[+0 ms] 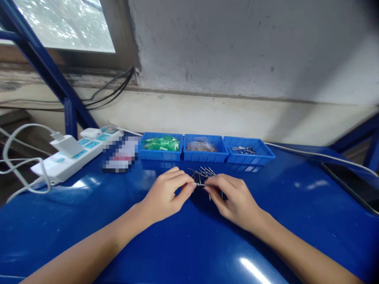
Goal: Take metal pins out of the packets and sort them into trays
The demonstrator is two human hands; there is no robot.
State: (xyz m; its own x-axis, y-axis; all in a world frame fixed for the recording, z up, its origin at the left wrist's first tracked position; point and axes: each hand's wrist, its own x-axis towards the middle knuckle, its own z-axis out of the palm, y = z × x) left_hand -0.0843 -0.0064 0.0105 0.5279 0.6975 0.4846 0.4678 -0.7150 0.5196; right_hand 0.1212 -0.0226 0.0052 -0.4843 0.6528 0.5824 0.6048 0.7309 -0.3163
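Between the fingertips of both hands lies a thin silvery metal pin [201, 185], roughly level. My left hand [169, 191] pinches its left end with thumb and forefinger. At the other end, the thumb and forefinger of my right hand [237, 199] are closed on it. Just behind the fingertips, a loose heap of similar metal pins [207, 171] rests on the blue tabletop [177, 248], partly hidden by my right hand. More such pins [244, 150] lie in the right-hand blue bin [251, 159].
Beside that bin stand a middle blue bin [204, 157] with a clear bag of brownish pieces and a left blue bin [161, 154] with green bagged contents. A white power strip [68, 156] with cables is at left. A dark phone-like slab [349, 183] lies at right.
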